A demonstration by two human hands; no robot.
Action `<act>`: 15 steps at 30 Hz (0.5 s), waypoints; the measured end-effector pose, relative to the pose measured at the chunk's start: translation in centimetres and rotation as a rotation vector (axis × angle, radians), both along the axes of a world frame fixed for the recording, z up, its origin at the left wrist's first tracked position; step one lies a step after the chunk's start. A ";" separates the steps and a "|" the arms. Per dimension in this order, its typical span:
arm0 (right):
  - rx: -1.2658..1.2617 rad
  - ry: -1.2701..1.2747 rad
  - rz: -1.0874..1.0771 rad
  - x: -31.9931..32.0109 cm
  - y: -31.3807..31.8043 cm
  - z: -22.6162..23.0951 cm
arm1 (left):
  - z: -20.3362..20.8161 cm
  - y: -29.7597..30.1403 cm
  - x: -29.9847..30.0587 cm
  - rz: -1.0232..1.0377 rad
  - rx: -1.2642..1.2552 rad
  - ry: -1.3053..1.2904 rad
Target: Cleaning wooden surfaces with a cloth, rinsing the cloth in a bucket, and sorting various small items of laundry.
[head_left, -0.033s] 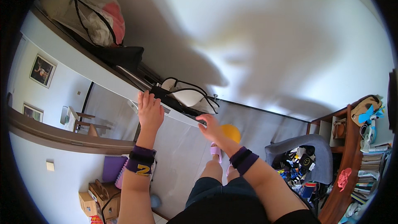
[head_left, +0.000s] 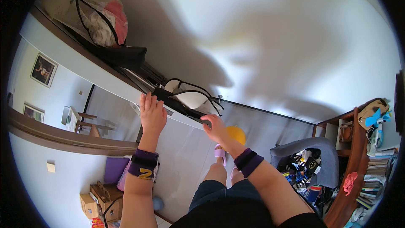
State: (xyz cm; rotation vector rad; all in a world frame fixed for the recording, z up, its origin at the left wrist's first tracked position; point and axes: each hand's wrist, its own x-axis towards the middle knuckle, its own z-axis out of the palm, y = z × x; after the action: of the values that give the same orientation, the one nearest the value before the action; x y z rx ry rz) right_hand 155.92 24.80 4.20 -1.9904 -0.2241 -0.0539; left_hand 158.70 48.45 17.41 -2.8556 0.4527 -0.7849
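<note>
A white door with a brown edge stands ajar, running from the upper left to the middle. My left hand lies on the door near its metal latch plate, fingers stretched out. At the door's free end, my right hand has its fingers curled, with a small dark piece between fingers and thumb; what it is I cannot make out. Purple wristbands are on both wrists. Behind the door hang a white bag with black straps and a dark flat bundle.
A mesh drawstring bag hangs at the upper left. A yellow round object is on the floor by my slippers. At right stand a grey chair heaped with things and a wooden shelf. Cardboard boxes sit lower left.
My right hand has shifted very slightly to the right with its fingers still curled. The left hand has stayed in place on the door.
</note>
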 end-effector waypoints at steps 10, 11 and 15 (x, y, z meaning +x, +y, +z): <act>0.022 0.056 -0.037 1.3 5.3 -2.4 | -0.3 4.3 -7.4 0.051 -0.134 0.010; -0.005 0.094 -0.014 1.2 5.9 -2.9 | -1.0 4.7 -8.4 0.049 -0.199 -0.027; 0.088 0.172 0.025 1.0 9.1 -5.5 | -5.8 4.8 -13.1 0.005 -0.564 0.224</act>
State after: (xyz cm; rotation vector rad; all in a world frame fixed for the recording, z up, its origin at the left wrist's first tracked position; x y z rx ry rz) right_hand 156.96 33.88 -1.32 -1.8927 -0.1330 0.1214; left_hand 145.59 53.21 11.56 -3.4892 0.2801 -0.6796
